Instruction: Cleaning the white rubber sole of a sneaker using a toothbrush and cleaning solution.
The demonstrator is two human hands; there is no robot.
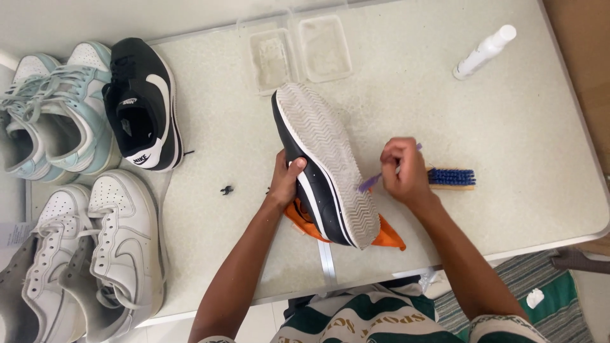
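Left hand [284,180] clamps black sneaker [324,166] on its side, sole up, table centre. Right hand [403,170] at 3 o'clock pinches purple toothbrush [369,182] against sole edge. Sole looks partly grey-dirty; scrubbing seems unfinished. Blue brush [452,178] idle.

Six shoes [325,166], two clear tubs [325,47], two brushes [451,177], one white bottle [484,52], one orange cloth [389,236]

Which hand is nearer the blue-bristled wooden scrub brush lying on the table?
Right. The right hand, holding a small purple brush, is just beside the blue-bristled wooden scrub brush; the left hand grips the black shoe's far side.
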